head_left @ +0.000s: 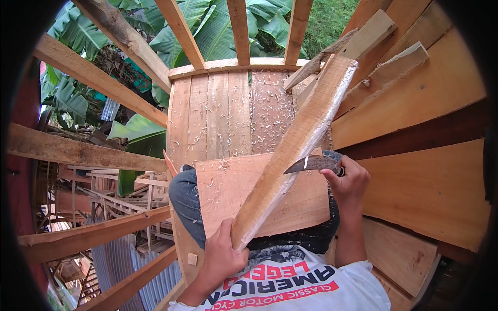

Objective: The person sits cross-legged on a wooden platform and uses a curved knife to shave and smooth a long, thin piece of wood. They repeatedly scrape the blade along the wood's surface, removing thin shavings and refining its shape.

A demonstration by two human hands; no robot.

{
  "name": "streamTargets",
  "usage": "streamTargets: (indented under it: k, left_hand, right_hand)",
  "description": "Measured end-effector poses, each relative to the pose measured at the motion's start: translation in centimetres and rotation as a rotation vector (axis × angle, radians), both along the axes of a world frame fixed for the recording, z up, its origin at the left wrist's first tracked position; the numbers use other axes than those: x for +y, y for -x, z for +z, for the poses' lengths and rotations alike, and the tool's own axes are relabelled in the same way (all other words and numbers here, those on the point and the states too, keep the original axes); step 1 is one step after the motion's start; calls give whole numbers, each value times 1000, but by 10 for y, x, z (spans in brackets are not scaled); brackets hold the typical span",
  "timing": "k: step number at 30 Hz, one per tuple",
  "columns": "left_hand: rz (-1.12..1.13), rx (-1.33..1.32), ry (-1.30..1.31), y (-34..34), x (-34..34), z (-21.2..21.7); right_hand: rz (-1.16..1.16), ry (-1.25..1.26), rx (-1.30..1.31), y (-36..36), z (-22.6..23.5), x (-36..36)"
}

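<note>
The right hand [350, 179] is closed around the handle of a curved-blade knife [308, 164]; the left hand [224, 251] grips the near end of a long wooden plank [290, 150]. From where I stand, the plank slants up and away from the left grip, above a plywood sheet [223, 192], its whitish edge facing the right grip. For clean shaving, hold the blade shallow, use light strokes and keep the left fingers clear. The right thumb extends toward the blade; the left wrist angles inward.
</note>
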State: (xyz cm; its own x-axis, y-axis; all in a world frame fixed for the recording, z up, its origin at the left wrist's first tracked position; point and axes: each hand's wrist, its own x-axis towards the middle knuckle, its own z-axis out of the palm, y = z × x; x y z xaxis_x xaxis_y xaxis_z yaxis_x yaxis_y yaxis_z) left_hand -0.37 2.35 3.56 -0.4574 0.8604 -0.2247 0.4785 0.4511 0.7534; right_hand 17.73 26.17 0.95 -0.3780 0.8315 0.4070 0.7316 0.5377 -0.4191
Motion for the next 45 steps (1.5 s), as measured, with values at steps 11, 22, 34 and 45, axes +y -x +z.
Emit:
streamTargets:
  k: [11,22,34,45]
  left_hand:
    - [-5,-100,57,4,-10,1]
    - [-21,-369,10,28,-8,-4]
    - [-39,-345,24,20,4,4]
    - [-42,-304,3,15,13,7]
  right_hand:
    - [30,34,7,9,-1,-2]
    - [488,1420,642,-20,46,-19]
    - [603,1338,449,-26,46,-26]
    - [578,1493,667,-3,43,-57]
